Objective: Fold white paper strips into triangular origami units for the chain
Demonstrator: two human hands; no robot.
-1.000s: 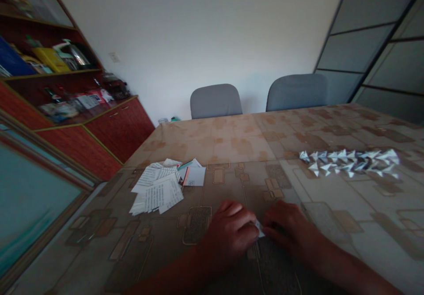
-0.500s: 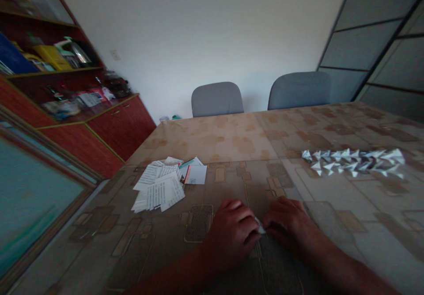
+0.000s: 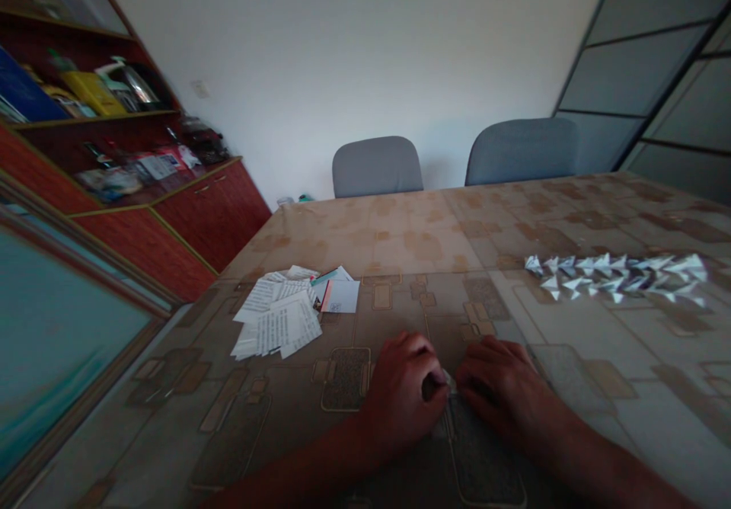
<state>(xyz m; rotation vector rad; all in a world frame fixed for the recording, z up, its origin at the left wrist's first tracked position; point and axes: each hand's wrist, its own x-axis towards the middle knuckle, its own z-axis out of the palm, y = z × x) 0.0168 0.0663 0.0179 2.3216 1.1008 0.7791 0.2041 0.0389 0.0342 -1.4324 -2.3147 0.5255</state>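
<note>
My left hand [image 3: 406, 395] and my right hand [image 3: 502, 383] are close together over the near part of the table. A small white piece of paper [image 3: 450, 382] shows in the narrow gap between them, mostly covered by my fingers. Both hands are closed, with the fingertips of each pinching the paper. Its folded shape cannot be made out. Left of my hands lies a loose pile of printed paper pieces [image 3: 279, 322]. Farther off to the right stand rows of small pointed folded-paper pieces [image 3: 617, 274].
A patterned cloth covers the table [image 3: 388, 242]. Two grey chairs [image 3: 377, 166] stand at its far side, against the white wall. On the left is a red-brown cabinet [image 3: 211, 212] with shelves holding a kettle [image 3: 134, 84] and other items.
My left hand's fingers have curled and shifted, leaving a round gap by the thumb. Less of the white paper shows between my hands. The view has tilted slightly.
</note>
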